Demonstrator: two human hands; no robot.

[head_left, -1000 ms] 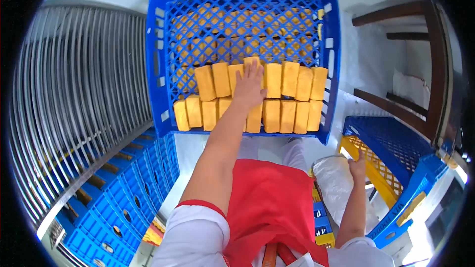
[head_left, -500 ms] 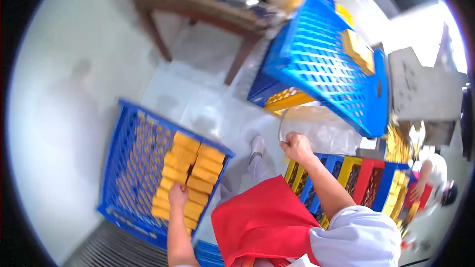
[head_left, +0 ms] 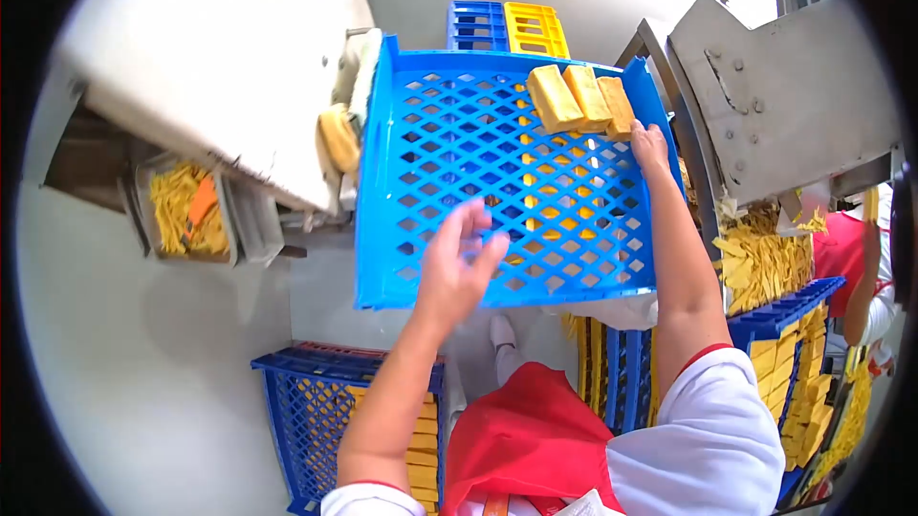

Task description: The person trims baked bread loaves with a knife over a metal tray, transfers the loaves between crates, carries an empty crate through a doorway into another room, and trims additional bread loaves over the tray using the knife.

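Three yellow blocks (head_left: 587,100) lie side by side in the far right corner of a light blue lattice crate (head_left: 375,219), near its far wall. The person's right hand (head_left: 652,148) is at the rightmost of the three, its fingers touching the near end; whether it grasps the block or only presses on it, I cannot tell. The left hand (head_left: 459,263), slightly blurred, is empty, with thumb and fingers spread apart, above the near left part of the same crate and well apart from the blocks. Beyond the crate stand two more crates, one blue (head_left: 476,28) and one yellow (head_left: 536,28). At the lower left is one dark blue crate (head_left: 335,366) with a column of further blocks (head_left: 423,459), partly behind the left forearm, so they cannot be counted in full. To the left, one clear tub (head_left: 232,229) holds yellow strips (head_left: 172,205) and a single orange object (head_left: 203,200). At the right, a loose heap of strips (head_left: 765,263) lies below one metal machine (head_left: 775,90), and one co-worker (head_left: 846,258) in a red apron stands beside it.
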